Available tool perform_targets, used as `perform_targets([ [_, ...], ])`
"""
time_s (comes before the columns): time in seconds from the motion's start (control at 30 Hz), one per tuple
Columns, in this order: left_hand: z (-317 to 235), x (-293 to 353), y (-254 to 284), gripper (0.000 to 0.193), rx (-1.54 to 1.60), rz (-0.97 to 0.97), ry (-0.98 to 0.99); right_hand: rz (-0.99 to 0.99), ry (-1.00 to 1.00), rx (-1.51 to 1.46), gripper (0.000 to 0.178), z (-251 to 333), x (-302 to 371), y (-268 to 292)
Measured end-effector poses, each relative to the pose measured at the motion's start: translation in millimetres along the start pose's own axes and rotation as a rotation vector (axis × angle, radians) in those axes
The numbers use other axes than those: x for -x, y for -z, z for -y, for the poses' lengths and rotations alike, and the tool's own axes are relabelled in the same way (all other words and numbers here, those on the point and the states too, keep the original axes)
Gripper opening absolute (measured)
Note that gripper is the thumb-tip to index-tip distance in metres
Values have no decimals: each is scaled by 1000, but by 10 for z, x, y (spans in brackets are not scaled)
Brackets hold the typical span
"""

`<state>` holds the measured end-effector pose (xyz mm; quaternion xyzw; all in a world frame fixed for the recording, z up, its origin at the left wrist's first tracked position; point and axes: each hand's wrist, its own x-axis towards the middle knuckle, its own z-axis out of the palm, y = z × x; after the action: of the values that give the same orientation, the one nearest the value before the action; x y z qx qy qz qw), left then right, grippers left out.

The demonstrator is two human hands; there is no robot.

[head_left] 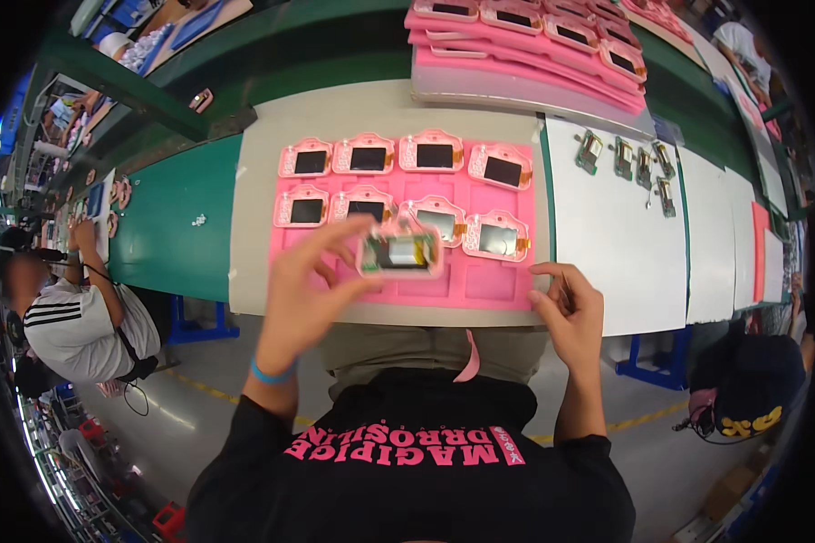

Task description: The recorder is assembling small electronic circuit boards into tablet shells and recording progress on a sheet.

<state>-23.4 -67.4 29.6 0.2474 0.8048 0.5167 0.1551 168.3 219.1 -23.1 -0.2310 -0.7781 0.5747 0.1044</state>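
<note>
My left hand [310, 282] pinches a pink housing [442, 262] between thumb and fingers, raised above the pink foam tray [493, 281]. A green circuit board and a silvery block [406, 251] show inside it. Two rows of similar pink housings lie in the tray, among them one with a dark screen [368, 158] and one with a paler screen [498, 239]. By the tray's near right corner is my right hand [570, 312], its thumb and index finger apart and the other fingers curled. Nothing is plainly visible in its grasp.
Stacked pink trays [525, 63] with more housings stand at the back. Several small circuit-board assemblies [623, 158] lie on the white sheet [611, 262] to the right. A green mat [177, 222] covers the left side, where another person [86, 317] sits. A bag [750, 385] is at far right.
</note>
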Motion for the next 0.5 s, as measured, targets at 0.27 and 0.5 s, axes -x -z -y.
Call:
perform_targets([
  [0.27, 647, -2197, 788, 58, -257, -111, -130, 34, 107, 213, 31, -86, -14, -103],
  [0.5, 713, -2304, 607, 61, -714, -178, -401, -107, 17, 393, 27, -78, -391, 608],
])
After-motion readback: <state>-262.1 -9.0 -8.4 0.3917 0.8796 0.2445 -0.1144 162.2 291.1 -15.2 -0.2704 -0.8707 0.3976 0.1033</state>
